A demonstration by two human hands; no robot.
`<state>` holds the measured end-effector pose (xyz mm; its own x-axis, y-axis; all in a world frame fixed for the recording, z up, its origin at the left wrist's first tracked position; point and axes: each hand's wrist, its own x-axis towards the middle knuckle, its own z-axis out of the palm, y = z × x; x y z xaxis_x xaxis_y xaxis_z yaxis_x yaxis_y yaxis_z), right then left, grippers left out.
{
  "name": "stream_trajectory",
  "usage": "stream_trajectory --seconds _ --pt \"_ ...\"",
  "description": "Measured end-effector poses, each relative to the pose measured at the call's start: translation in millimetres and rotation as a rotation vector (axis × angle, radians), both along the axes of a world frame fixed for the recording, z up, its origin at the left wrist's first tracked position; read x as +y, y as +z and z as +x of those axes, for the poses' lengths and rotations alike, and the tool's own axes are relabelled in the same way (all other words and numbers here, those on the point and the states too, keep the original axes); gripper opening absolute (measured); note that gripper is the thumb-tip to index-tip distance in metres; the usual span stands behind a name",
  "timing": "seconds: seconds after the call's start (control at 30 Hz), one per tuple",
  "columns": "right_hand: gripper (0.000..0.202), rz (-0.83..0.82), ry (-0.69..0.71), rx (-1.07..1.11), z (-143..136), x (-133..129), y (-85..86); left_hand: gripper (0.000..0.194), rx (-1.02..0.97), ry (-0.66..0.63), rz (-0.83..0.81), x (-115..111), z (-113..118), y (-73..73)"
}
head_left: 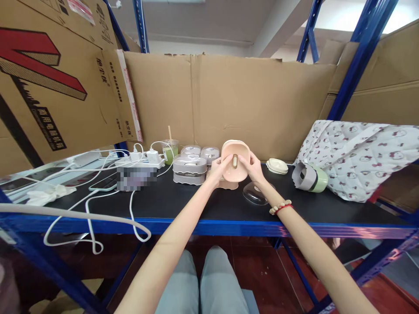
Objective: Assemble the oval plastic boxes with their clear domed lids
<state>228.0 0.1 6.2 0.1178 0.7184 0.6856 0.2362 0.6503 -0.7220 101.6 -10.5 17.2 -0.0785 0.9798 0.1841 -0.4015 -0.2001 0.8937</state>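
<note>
Above the black tabletop, a peach plastic tray [233,173] with rounded corners is tilted up towards me, its inside facing the camera. A small brownish-gold grip-like piece [235,160] stands at its middle. My left hand [218,171] is closed on the tray's left side, and my right hand [254,168] on its right side. Both thumbs reach inside, close to the brownish piece. Behind and below sits another peach container [228,185], partly hidden. A clear domed lid [254,194] lies on the tabletop beneath my right wrist.
Grey boxes with clear lids [190,165] are stacked left of my hands. A cup with green drink [170,152], a power strip [140,162] and white cables stand further left. Right are cream lids [277,166], a grey-green cylinder [310,177] and a patterned quilted cloth [353,152]. Cardboard [248,100] closes the back.
</note>
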Motion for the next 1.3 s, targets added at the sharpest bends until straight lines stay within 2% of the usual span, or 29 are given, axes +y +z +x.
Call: stream_trajectory --seconds 0.07,0.2,0.33,0.43,0.5,0.6,0.67,0.73,0.77,0.87,0.93,1.0,1.07,1.13,1.2,1.3 --pt "0.059 -0.090 0.110 0.070 3 1 1.4 0.023 0.048 -0.003 0.023 -1 1 -2.3" --pt "0.051 -0.148 0.186 0.095 6 0 1.5 0.022 0.084 0.074 0.124 1 -1 -6.3" --pt "0.051 -0.141 0.201 0.079 2 -3 1.5 0.016 0.076 0.139 0.175 3 -2 -7.3" --pt "0.054 -0.152 0.200 0.037 1 -4 4.4 0.016 0.040 0.154 0.135 3 -2 -6.9" --pt "0.059 -0.221 0.167 -0.006 6 -3 7.3 0.016 -0.004 0.142 0.079 4 -1 -6.0" --pt "0.063 -0.354 0.049 -0.182 26 -2 10.7 0.017 -0.090 0.098 -0.030 5 -1 -3.4" --pt "0.061 -0.444 -0.044 -0.398 46 -2 11.7 0.020 -0.151 0.050 -0.093 6 -2 -1.4" --pt "0.068 -0.533 -0.057 -0.610 66 -5 12.5 0.023 -0.205 0.007 -0.127 7 -4 0.5" --pt "0.075 -0.562 -0.007 -0.691 74 -7 13.1 0.022 -0.228 -0.006 -0.134 8 -4 1.3" --pt "0.098 -0.577 0.261 -0.844 89 -12 15.2 0.017 -0.280 -0.023 -0.128 7 -7 3.7" --pt "0.103 -0.618 0.339 -0.905 91 -13 15.2 0.011 -0.304 -0.038 -0.109 5 -8 5.4" --pt "0.095 -0.687 0.233 -0.942 92 -9 13.0 0.009 -0.318 -0.069 -0.090 2 -9 7.2" --pt "0.085 -0.726 0.019 -0.953 94 -1 8.8 0.009 -0.319 -0.106 -0.081 -1 -9 8.8" --pt "0.083 -0.735 -0.139 -0.952 98 6 4.2 0.010 -0.313 -0.135 -0.081 -3 -8 10.2" --pt "0.090 -0.732 -0.194 -0.991 102 11 0.4 0.012 -0.310 -0.149 -0.081 -4 -7 11.4" --pt "0.099 -0.707 -0.186 -1.019 104 11 -2.4 0.011 -0.306 -0.154 -0.079 -4 -5 12.6"
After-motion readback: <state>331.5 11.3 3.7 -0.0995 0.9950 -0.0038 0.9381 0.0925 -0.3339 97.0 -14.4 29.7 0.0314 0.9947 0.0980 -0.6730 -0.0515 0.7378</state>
